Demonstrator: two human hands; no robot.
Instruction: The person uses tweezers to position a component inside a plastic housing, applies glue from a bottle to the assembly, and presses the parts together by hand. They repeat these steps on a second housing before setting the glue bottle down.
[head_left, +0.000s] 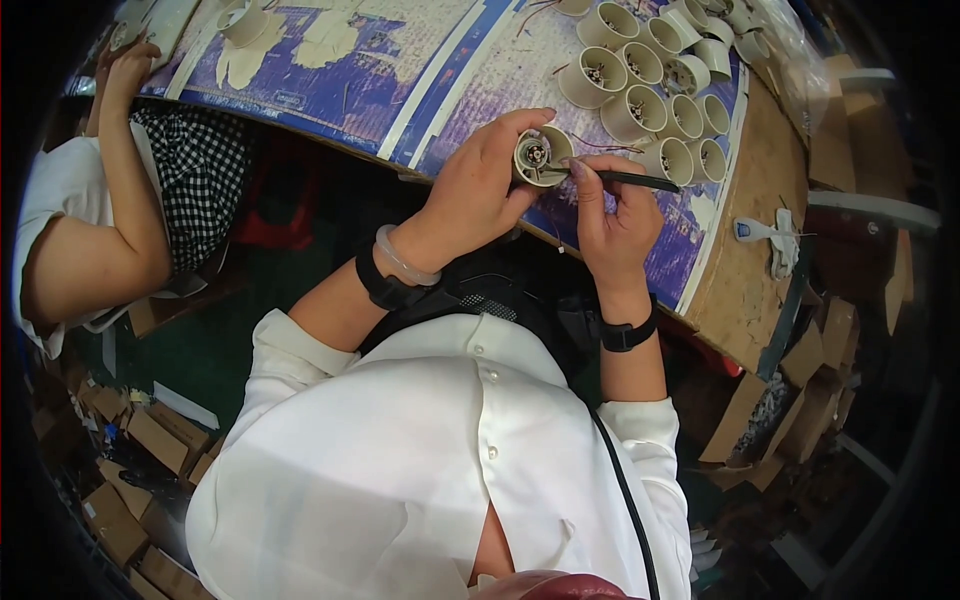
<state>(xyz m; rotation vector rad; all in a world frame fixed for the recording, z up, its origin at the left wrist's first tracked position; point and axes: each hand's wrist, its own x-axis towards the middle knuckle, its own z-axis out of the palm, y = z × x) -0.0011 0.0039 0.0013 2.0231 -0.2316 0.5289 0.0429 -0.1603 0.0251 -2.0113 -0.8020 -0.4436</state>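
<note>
My left hand (480, 185) grips a cream plastic lamp socket (538, 157), its open end facing up, with thin red wires trailing from it. My right hand (612, 215) holds a black slender tool (640, 180), like a screwdriver, with its tip at the socket's rim. Both hands work over the near edge of a blue and white worn table (350, 90). I wear a black band and a pale bangle on the left wrist, a black band on the right.
Several cream sockets (650, 85) stand grouped on the table beyond my hands. A white tool (770, 235) lies on the brown board at the right. Another person's arm (120, 200) is at the left. Cardboard boxes (140, 470) lie on the floor.
</note>
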